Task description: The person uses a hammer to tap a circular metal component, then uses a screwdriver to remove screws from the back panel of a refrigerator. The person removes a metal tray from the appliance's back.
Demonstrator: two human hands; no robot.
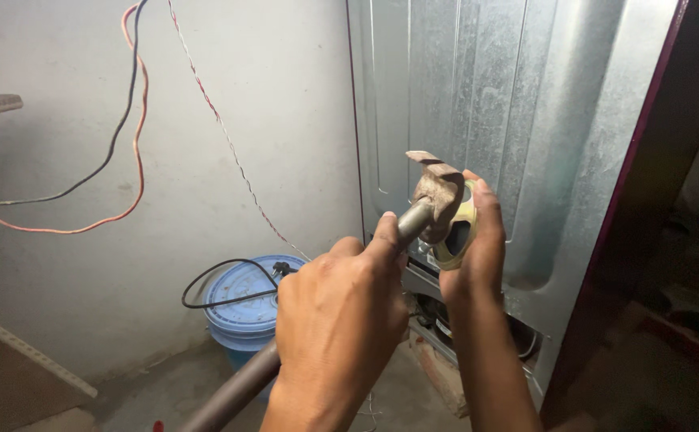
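Observation:
My left hand (337, 320) grips the grey metal handle of a hammer (241, 384), thumb stretched along the shaft. The rusty brown hammer head (437, 188) is raised in front of the galvanised metal back panel (517, 104) of a tall appliance. My right hand (477, 240) holds a roll of yellowish tape (455, 240) right beside and under the hammer head, touching it. The tape is partly hidden by the hammer head and my fingers.
A blue plastic bucket (241, 308) with a lid stands on the floor by the white wall, a black cable (221, 280) lying over it. Orange, black and red-white wires (137, 144) hang along the wall. A dark red cabinet edge (637, 184) borders the panel at right.

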